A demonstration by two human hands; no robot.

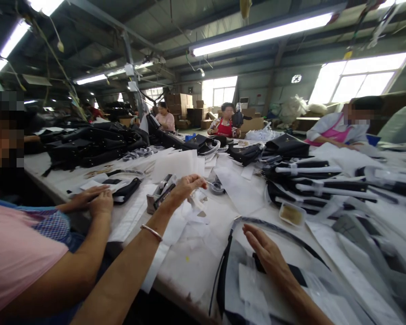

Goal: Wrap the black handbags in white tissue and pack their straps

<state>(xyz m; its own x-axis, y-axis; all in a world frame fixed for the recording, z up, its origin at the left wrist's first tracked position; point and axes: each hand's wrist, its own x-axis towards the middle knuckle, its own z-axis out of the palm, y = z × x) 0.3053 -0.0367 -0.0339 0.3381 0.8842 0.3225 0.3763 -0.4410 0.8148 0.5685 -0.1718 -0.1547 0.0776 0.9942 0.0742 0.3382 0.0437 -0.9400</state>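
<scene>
My left hand [189, 186], with a bangle on its wrist, reaches out over the middle of the table. Its fingers are pinched together at a thin pale bit too small to name. Below it lie crumpled white paper scraps [194, 216], and a grey box of small items [153, 201] stands beside the forearm. Over a black handbag [224, 282] at the front right hovers my right hand [264, 248], fingers stretched out and holding nothing. The bag's wrapped strap [280, 228] arches beyond that hand. White paper and clear film [253, 286] cover part of the bag.
Close on my left, a co-worker's hands [101, 198] rest by a black bag [128, 189]. Wrapped black bags [311, 180] are heaped at right, near a small tray [292, 214]. More black bags [88, 142] pile at the back left. Other people sit across the table [182, 262].
</scene>
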